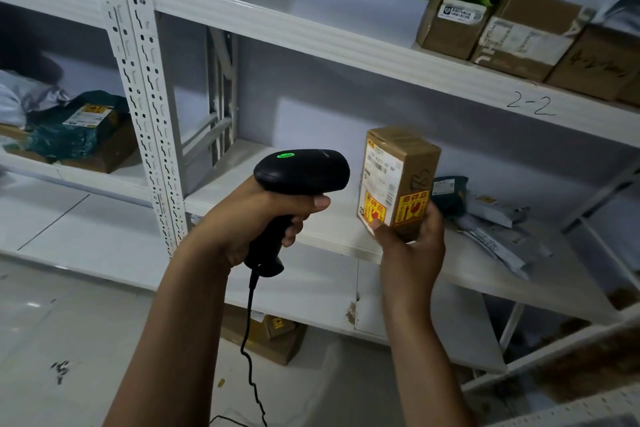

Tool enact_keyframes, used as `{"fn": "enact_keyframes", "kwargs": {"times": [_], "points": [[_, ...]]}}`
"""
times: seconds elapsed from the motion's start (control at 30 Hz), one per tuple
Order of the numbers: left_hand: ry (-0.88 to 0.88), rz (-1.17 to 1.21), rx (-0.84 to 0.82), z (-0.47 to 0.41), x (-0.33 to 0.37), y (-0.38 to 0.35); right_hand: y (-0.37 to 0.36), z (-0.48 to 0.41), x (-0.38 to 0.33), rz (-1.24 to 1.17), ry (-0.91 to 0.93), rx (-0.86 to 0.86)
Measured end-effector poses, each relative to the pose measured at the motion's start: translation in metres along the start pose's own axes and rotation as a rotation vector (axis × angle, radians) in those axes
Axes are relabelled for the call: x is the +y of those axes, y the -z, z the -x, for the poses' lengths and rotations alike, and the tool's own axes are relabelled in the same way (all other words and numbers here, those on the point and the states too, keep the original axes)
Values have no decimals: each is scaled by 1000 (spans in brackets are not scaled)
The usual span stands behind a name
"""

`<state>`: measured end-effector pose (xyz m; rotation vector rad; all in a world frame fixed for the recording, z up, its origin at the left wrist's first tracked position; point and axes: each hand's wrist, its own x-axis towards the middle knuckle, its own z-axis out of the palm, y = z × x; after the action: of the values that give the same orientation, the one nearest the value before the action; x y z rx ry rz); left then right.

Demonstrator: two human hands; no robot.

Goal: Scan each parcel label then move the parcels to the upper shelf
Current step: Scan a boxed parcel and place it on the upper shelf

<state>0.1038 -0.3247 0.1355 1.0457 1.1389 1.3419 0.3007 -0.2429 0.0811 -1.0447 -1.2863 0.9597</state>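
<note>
Scan step on the small brown parcel (398, 180). Left hand (249, 218) is wrapped round the black scanner (301, 170) handle, index finger forward at the trigger. The green light (285, 155) on top is lit; can't tell if that means a good read. Right hand (412, 246) pinches the parcel at its lower end, thumb on the front face, holding it upright in the air above the lower shelf (329, 232), just beside the scanner nose. The white label (379, 170) faces the scanner, and the thumb is clear of the barcode. To do it well: keep barcode square to the scanner window, back off a touch if no read, hold both steady, confirm before lifting. Then onto the upper shelf (346, 42), left of the boxes (519, 35) there. Mailers (498, 229) on the lower shelf probably come next. Mind the cable (247, 333).
</note>
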Motion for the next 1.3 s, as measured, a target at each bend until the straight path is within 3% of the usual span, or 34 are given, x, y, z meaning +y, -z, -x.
{"fn": "enact_keyframes", "kwargs": {"times": [0.43,0.8,1.07,1.3], "points": [[-11,-7,47,3,-4,-4,-6,15,1,-2,-19,-68],[-123,-8,264,-23,-16,-30,5,6,-4,-123,-11,-60],[-246,14,106,-72,31,-66,6,-58,-78,-317,51,45],[-409,-35,58,-109,69,-104,29,-107,-121,-262,113,-9]]}}
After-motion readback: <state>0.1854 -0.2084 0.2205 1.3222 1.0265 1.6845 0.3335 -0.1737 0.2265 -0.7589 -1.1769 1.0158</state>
